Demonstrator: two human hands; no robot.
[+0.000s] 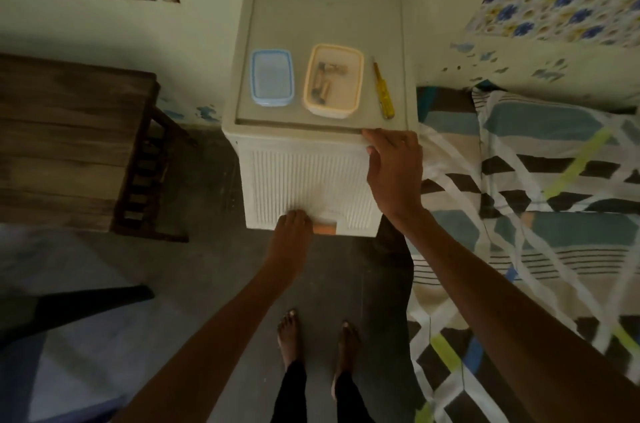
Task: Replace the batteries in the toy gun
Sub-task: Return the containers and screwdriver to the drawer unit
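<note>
On top of a white plastic cabinet [304,176] with a ribbed front, the recessed surface [325,14] carries three things in a row near its front edge: a blue-rimmed clear container [271,77] on the left, just beside it an orange-rimmed container [333,80] holding several batteries [325,83], and to the right, a little apart, a yellow-handled screwdriver [383,92] lying with its handle toward the front. The blue-rimmed container looks empty, though the dim light makes that hard to confirm. No toy gun shows anywhere in view. The right hand [393,169] rests on the front right corner of the cabinet, fingers loosely spread and draped over the rim, the thumb against the ribbed front; it holds nothing. The left hand [290,232] reaches down to the lower edge of the cabinet's front, its fingers curled against the ribbing just beside a small orange tab [325,228]; whether they grip anything cannot be told from this angle. Two bare feet [317,343] stand on the dark floor [214,214] below. A dark wooden table [69,142] sits to the left, and a bed with a patterned sheet [536,214] lies along the right.
</note>
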